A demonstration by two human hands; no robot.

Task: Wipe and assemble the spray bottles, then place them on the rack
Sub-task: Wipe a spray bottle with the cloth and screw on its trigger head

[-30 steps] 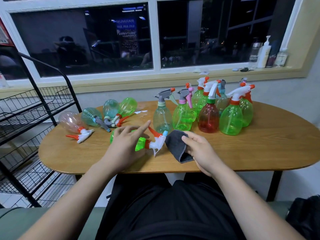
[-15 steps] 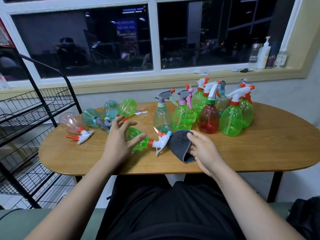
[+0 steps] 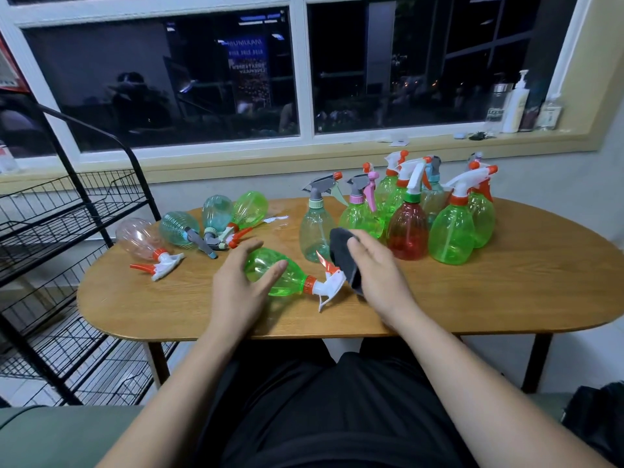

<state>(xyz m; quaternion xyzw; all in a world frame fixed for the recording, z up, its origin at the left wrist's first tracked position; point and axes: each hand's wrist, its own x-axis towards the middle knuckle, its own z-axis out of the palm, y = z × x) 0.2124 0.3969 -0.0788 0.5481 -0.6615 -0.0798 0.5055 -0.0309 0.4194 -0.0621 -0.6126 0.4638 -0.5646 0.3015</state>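
Green spray bottle [image 3: 287, 276], translucent plastic with an orange collar and a white trigger head, lies on its side mid-frame on the oval wooden bench [image 3: 506, 298]. Its long axis runs left to right, with the head at the right. Your left hand [image 3: 236, 292] cups its rounded body, and your right hand [image 3: 378, 275] pinches a dark grey cloth [image 3: 339, 251]. Four lying bottles [image 3: 216, 214] sit at left, and one red bottle [image 3: 407, 231] stands upright.

Window [image 3: 297, 79], left pane: reflected blue banner [image 3: 250, 62], top line mirrored, apparently "MAXIMUM"; lower lines illegible. Bottles [image 3: 515, 106] on the sill below the right pane: labels too small to read.
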